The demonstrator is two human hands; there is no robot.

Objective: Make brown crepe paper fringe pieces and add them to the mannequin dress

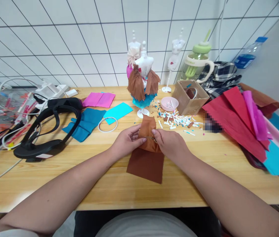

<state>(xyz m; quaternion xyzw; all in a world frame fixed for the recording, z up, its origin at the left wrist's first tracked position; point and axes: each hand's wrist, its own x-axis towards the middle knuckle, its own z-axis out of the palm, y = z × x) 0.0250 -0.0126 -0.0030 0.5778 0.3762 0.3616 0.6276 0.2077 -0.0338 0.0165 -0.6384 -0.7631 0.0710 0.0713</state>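
Note:
A piece of brown crepe paper (148, 126) is held between my two hands above the table, its upper end standing up. My left hand (129, 141) pinches its left side, thumb in front. My right hand (166, 141) is closed on the right side, thumb and fingers pressed together. A thin line, perhaps a wire or thread, crosses the paper between my thumbs; it is too small to make out. Below, a darker brown sheet (146, 165) lies on the table. Behind stands a white mannequin (144, 62) with brown and blue paper ruffles.
Paper scraps (179, 119) lie beside a pink bowl (169, 103) and a cardboard box (191, 98). A black headset (52, 131), blue paper (87, 123) and a white ring (107, 124) are at left. Red paper (238, 121) lies right; a green-lidded jug (196, 62) stands behind.

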